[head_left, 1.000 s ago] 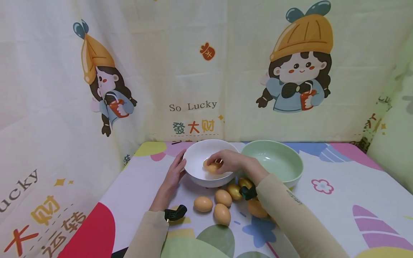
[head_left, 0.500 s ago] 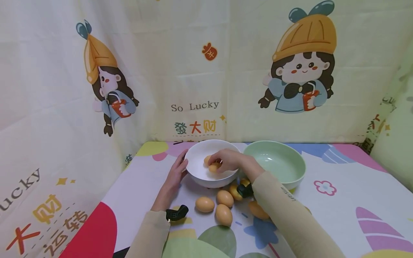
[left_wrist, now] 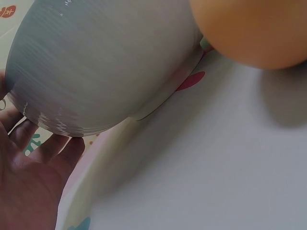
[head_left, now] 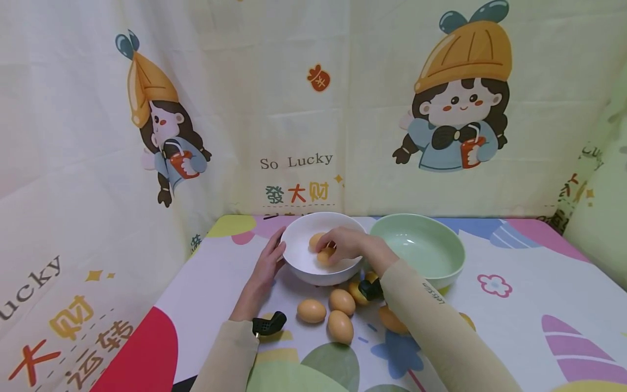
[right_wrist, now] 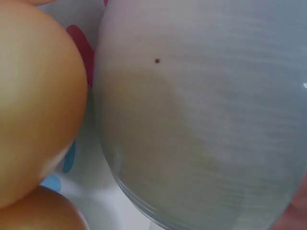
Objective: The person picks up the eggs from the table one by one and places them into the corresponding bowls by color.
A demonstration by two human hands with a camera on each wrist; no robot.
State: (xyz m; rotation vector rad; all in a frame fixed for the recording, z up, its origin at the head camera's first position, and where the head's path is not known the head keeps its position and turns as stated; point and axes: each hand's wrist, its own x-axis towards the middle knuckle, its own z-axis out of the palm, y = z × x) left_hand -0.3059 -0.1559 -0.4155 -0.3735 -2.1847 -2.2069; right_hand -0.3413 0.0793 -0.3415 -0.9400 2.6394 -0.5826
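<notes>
- White, smooth, round bowl [head_left: 313,278] sitting upright by the far edge of the table [head_left: 529,294], nearer the far left corner than the far right!
- Left hand [head_left: 266,262] is on its left side, fingers curved against the outer wall, gripping it.
- Right hand [head_left: 346,243] is down inside, fingers curled, and it has one: a light brown, oval egg [head_left: 324,256] pinched at the fingertips, within the white bowl; whether it touches the bottom, I cannot tell.
- Just behind that, in the same bowl, sits a second brown egg [head_left: 315,240], partly covered by the fingers.
- Over to the right, also along the far edge, a glossy, pale green, round bowl [head_left: 438,253] stands just beside the white one.
- Toward the near edge, three loose brown ones: a left-hand egg [head_left: 311,311], a bowl-side egg [head_left: 342,302] and a nearest egg [head_left: 340,327].
- Shiny gold next: a golden egg [head_left: 356,294] near the white bowl, and a farther golden egg [head_left: 372,276], half hidden by the right wrist's black camera [head_left: 370,289].
- Another brown egg, a half-covered egg [head_left: 390,319], peeks out from behind the beige right sleeve [head_left: 436,326]!
</notes>
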